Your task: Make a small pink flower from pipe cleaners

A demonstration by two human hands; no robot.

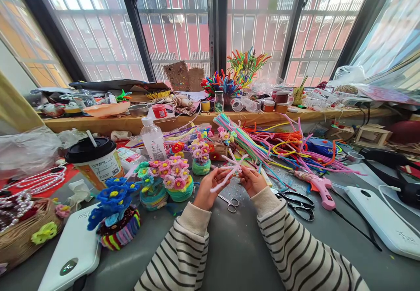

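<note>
Between my two hands is a pale pink pipe-cleaner piece (pixel 234 166), with several fuzzy arms spreading from its middle like a star. My left hand (pixel 207 189) pinches it from the left, and one arm hangs down past the fingers. On the other side my right hand (pixel 253 181) has thumb and fingertips closed on it near the middle. Small silver scissors (pixel 230 203) lie on the grey table (pixel 229 256) just below the hands. Black-handled scissors (pixel 300 203) rest beside my right sleeve.
Pipe-cleaner flower pots (pixel 180 188) and a blue-flowered pot (pixel 120 229) stand left, near a lidded cup (pixel 98 162) and a bottle (pixel 153 140). Bundled pipe cleaners (pixel 243 138) lie behind. A pink glue gun (pixel 323 190) with its cord and a white power bank (pixel 382 219) are right.
</note>
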